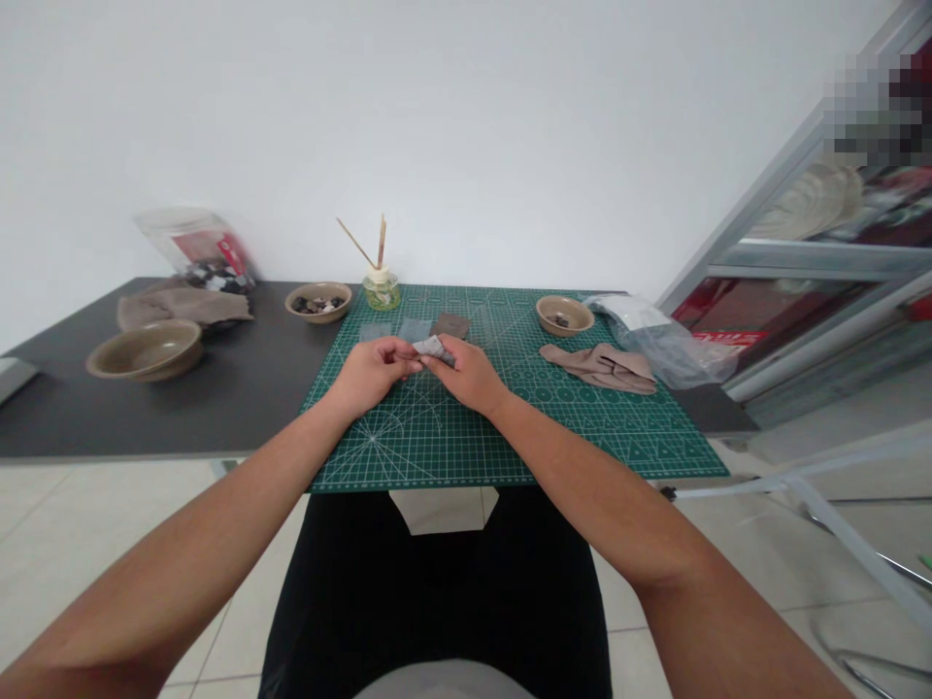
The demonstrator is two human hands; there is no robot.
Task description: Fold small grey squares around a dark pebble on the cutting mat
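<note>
My left hand (377, 372) is closed in a pinch, its thumb and fingertips meeting my right hand's. Whatever sits between the left fingertips is too small to make out. A small grey piece that looks like folded sandpaper (431, 347) is gripped by my right hand (468, 371), its thumb on the near side. Both hands are over the green cutting mat (437, 456). Just beyond them lie flat square sheets: a brown one (452, 325) and a blue-grey one (416, 328), with a paler sheet (375, 332) to the left.
Bowls with small stones stand back left (318, 303) and back right (564, 316). A reed diffuser (382, 289) is by the wall. Brown cloths lie right (603, 368) and left (182, 305), near another bowl (146, 351). Plastic bags of stones (211, 257) and packaging (659, 335) flank them.
</note>
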